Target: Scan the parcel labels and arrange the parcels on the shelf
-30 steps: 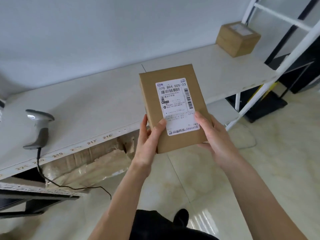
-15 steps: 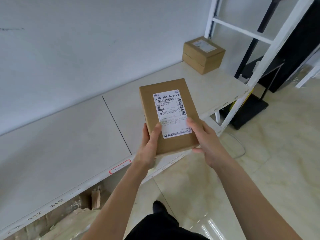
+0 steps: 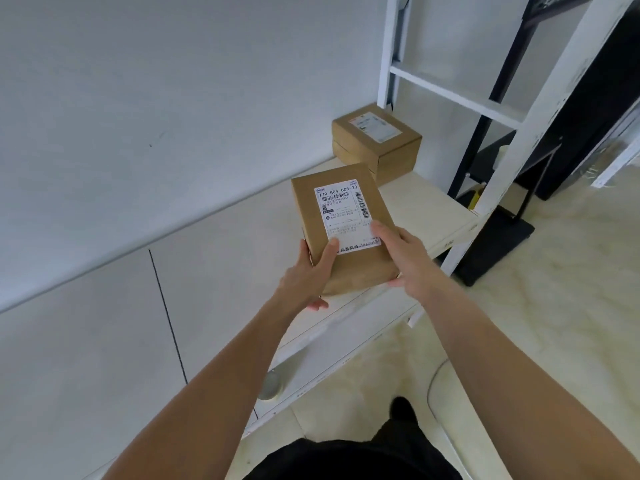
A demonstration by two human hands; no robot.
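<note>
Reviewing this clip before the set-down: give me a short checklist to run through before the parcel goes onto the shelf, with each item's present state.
1. Both hands on the held parcel: ok; left hand and right hand each have a grip on its near end.
2. Label facing up and readable: ok.
3. Bare shelf surface beside the stacked parcels: ok.
4. Held parcel apart from the stack: cannot tell; they overlap in this view.
5. Parcel resting on the shelf: cannot tell; its underside is hidden.
6. Label already scanned: cannot tell; no scanner in view.
</note>
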